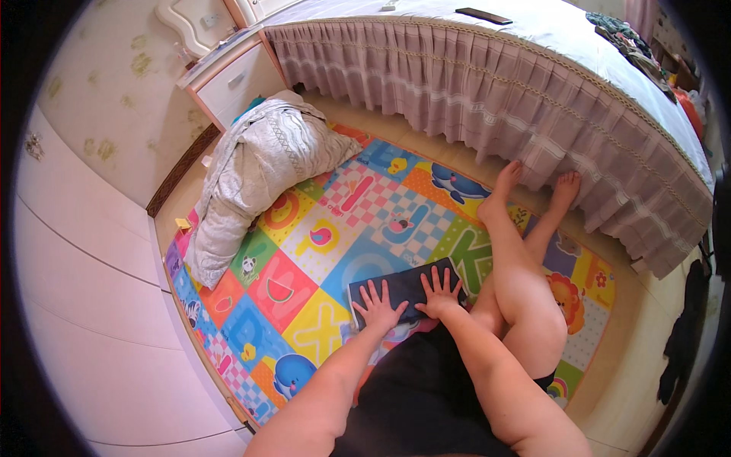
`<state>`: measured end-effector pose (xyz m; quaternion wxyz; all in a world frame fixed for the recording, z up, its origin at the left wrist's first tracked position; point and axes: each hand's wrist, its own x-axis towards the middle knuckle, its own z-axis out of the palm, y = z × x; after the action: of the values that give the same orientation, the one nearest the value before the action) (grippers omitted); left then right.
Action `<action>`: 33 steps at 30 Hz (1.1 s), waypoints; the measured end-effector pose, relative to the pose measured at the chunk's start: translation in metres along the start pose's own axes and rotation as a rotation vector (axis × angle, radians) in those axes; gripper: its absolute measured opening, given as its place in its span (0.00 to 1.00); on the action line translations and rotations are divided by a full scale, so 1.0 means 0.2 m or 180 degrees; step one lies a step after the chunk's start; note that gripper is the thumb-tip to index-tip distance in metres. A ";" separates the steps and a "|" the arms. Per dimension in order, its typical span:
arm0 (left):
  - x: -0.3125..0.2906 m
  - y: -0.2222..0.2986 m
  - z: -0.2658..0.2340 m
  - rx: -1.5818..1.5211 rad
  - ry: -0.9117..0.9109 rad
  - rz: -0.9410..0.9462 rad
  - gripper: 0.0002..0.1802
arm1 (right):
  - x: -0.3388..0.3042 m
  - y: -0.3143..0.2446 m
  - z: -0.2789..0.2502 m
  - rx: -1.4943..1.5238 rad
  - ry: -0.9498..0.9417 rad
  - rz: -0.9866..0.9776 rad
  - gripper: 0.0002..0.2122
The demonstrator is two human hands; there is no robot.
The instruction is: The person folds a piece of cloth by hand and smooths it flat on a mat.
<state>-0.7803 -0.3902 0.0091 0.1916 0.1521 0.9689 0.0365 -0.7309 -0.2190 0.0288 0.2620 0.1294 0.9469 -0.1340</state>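
A dark, flat, folded cloth (402, 283) lies on the colourful play mat just in front of me; its exact kind of garment cannot be made out. My left hand (379, 309) rests flat on its left part with the fingers spread. On its right part lies my right hand (440, 295), also palm down with fingers apart. A thin pale edge shows along the left side of the folded cloth. Some pinkish, patterned fabric (419, 327) peeks out below it, partly hidden by my black clothing.
The play mat (312, 316) covers the floor. A heaped silvery quilt (255, 164) lies at its far left, beside a white nightstand (237, 84). A bed with a pleated skirt (457, 91) runs along the back and right. My bare legs (525, 282) stretch out to the right.
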 end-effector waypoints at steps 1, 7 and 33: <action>0.04 0.00 -0.01 0.0014 -0.0021 -0.0003 0.52 | 0.02 0.00 -0.01 0.0055 0.0089 -0.0011 0.43; 0.25 0.03 -0.11 0.0024 -0.0102 0.0109 0.53 | 0.17 0.03 -0.10 0.0184 0.0103 0.0051 0.41; 0.01 -0.01 -0.09 0.0109 -0.0147 0.0333 0.52 | -0.04 -0.01 0.00 -0.0020 -0.0064 0.0200 0.40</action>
<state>-0.7891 -0.3928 0.0245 0.2090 0.2066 0.9555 0.0263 -0.7250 -0.2215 0.0326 0.2759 0.1570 0.9401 -0.1241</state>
